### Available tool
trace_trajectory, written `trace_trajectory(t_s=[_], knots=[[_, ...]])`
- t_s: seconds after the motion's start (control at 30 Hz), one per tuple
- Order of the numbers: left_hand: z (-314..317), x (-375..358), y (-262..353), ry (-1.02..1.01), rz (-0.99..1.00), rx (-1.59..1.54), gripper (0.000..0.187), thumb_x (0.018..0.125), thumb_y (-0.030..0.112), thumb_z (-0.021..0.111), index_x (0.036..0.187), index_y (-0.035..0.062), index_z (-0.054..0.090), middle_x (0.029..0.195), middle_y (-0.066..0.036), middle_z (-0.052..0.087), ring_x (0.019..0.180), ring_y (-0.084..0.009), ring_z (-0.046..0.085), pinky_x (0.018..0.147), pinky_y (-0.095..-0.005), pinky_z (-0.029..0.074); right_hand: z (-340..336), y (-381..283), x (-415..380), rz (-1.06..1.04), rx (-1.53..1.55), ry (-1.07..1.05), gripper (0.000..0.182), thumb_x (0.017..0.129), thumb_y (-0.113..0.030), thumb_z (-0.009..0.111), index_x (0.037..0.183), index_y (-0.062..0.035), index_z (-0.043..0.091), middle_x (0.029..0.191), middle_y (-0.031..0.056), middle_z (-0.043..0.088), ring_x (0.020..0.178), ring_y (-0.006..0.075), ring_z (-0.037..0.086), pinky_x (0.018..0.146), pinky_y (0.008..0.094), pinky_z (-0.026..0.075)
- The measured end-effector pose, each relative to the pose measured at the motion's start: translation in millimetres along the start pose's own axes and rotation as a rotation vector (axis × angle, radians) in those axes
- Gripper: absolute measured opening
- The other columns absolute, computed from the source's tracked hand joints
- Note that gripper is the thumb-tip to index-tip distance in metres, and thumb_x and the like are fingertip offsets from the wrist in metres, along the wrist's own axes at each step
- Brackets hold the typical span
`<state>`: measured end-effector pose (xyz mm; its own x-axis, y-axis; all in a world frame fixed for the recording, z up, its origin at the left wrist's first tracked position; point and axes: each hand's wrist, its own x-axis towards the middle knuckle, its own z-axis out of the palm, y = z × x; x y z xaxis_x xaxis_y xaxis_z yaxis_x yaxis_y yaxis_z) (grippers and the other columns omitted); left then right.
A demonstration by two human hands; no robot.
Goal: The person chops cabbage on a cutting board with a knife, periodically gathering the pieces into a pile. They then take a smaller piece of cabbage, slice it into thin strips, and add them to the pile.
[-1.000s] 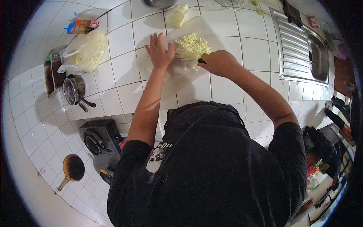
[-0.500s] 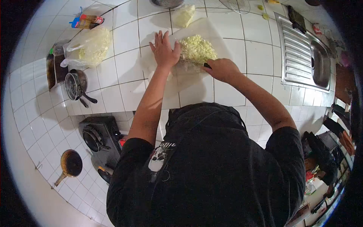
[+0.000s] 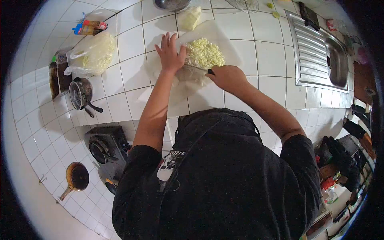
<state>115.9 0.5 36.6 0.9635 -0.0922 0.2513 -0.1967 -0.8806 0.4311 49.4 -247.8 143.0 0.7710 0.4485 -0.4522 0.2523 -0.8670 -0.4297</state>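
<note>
My right hand [image 3: 230, 77] is wrapped round the black handle of a knife [image 3: 211, 72]. Its blade reaches left along the near edge of a heap of finely chopped pale-green cabbage [image 3: 205, 53]. Under the heap lies a whitish cutting board [image 3: 230, 43]. My left hand [image 3: 172, 55] is at the board's left side, fingers spread and pointing away from me, with its thumb side close to the blade's far end. Just beyond the board sits a larger piece of cabbage [image 3: 189, 19].
A clear plastic bag [image 3: 96, 54] with pale-green contents lies on the left of the tiled counter, near pans [image 3: 81, 94] and bottles [image 3: 90, 29]. A metal bowl [image 3: 173, 3] and wire strainer [image 3: 244, 4] are at the back. A steel sink [image 3: 337, 64] is at right.
My right hand and the knife handle have moved slightly left and nearer the heap's near edge. My left hand keeps its spread pose. The whole view has shifted a little.
</note>
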Motion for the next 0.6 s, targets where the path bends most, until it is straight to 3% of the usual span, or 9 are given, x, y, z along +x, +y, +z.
trace_trajectory(t_s=[0.13,0.2,0.6], knots=[[-6.6,-2.9,-2.0,-0.019,-0.006,-0.105,0.059,0.095,0.040,0.058,0.146,0.0127,0.048,0.157,-0.019,0.040,0.151,-0.0400,0.028,0.119,-0.0691,0.010,1.8,-19.0,-12.4,-0.043,0.001,0.050,0.045,0.101,-0.048,0.052,0.098,-0.0049,0.065,0.084,0.0194,0.072,0.081,0.0404,0.071,0.074,0.0544,0.056],[-10.7,1.3,0.9,-0.017,0.043,-0.096,0.059,0.095,0.040,0.058,0.146,0.0125,0.048,0.157,-0.019,0.040,0.150,-0.0404,0.028,0.119,-0.0693,0.010,21.0,-11.2,-8.0,0.072,0.074,-0.009,0.047,0.103,-0.047,0.049,0.100,-0.0033,0.066,0.082,0.0200,0.072,0.080,0.0385,0.073,0.074,0.0517,0.057],[-39.6,-8.6,22.4,-0.034,0.061,0.008,0.056,0.098,0.038,0.055,0.144,0.0065,0.048,0.155,-0.021,0.040,0.150,-0.0399,0.029,0.118,-0.0704,0.012,15.3,-14.2,-28.9,0.042,0.152,-0.019,0.049,0.103,-0.048,0.049,0.100,-0.0017,0.064,0.083,0.0229,0.071,0.082,0.0424,0.071,0.076,0.0544,0.056]])
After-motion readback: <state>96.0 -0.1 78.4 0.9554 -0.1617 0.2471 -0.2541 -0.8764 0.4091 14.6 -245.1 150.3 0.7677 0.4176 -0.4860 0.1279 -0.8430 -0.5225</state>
